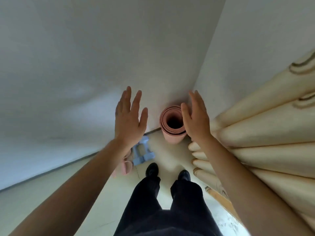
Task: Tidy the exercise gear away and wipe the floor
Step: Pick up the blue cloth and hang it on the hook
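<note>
A rolled pink mat [172,124] stands upright in the wall corner beside the curtain [265,133]. Both hands, left [129,119] and right [196,119], hover empty, fingers [137,99] spread; blue dumbbells [142,153] lie on the floor [88,198].

Your left hand [129,116] is raised with fingers spread and palm turned inward — holding nothing; your right hand [194,116] mirrors it, flat and empty; both bare forearms reach forward; you stand — feet apart.
</note>
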Demonstrator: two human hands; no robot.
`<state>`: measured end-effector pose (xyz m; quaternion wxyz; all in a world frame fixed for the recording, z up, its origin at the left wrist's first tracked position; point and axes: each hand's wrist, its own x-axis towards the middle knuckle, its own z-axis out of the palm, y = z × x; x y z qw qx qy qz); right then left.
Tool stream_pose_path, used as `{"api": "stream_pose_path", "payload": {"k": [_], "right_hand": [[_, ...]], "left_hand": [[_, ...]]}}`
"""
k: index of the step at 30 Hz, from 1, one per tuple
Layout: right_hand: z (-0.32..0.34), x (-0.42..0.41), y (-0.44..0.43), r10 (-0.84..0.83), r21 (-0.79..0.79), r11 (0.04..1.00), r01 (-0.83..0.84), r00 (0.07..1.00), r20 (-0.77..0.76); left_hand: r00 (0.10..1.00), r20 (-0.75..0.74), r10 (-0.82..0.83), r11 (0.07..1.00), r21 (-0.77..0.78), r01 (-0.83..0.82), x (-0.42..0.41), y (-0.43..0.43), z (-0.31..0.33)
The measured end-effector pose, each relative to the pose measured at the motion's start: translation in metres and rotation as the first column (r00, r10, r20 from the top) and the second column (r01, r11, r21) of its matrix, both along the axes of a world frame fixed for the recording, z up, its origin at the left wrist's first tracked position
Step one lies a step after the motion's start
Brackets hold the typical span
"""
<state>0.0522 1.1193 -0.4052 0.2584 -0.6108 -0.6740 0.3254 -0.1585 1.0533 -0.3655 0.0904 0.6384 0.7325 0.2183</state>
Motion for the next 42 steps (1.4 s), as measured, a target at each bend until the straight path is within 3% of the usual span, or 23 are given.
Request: {"api": "stream_pose_path", "payload": {"k": [3,7,11,14,23,30,36,42], "right_hand": [[0.032,-0.027,0.002,0.156,0.094,0.984,-0.153,0.988,-0.019],[0.069,-0.078,-0.014,0.433,0.177,0.888,-0.425,0.902,-0.005],[0.113,-0.139,-0.058,0.594,0.306,0.760,-0.573,0.804,0.029],[0.148,-0.193,-0.110,0.710,0.432,0.593,-0.680,0.694,0.119],[0.208,-0.382,-0.375,0.857,0.664,0.213,-0.717,0.464,0.226],[0.242,-0.498,-0.618,0.937,0.687,-0.072,-0.723,0.187,0.295],[0.222,-0.592,-0.745,0.925,0.666,-0.255,-0.701,0.024,0.379],[0.181,-0.729,-0.845,0.925,0.634,-0.298,-0.714,-0.051,0.377]], "left_hand": [[0.985,-0.134,0.107,0.991,0.089,-0.096,-0.013,-0.039,0.036],[0.926,-0.198,0.322,0.945,0.124,-0.302,-0.037,-0.107,0.069],[0.815,-0.281,0.507,0.862,0.157,-0.482,-0.078,-0.188,0.115],[0.670,-0.363,0.647,0.760,0.237,-0.605,-0.116,-0.269,0.152],[0.253,-0.383,0.889,0.408,0.408,-0.816,-0.198,-0.592,0.203],[-0.015,-0.363,0.932,0.168,0.467,-0.868,-0.233,-0.814,0.236],[-0.117,-0.354,0.928,0.055,0.441,-0.896,-0.287,-0.925,0.217],[-0.127,-0.417,0.900,0.028,0.346,-0.938,-0.400,-1.018,0.177]]}}
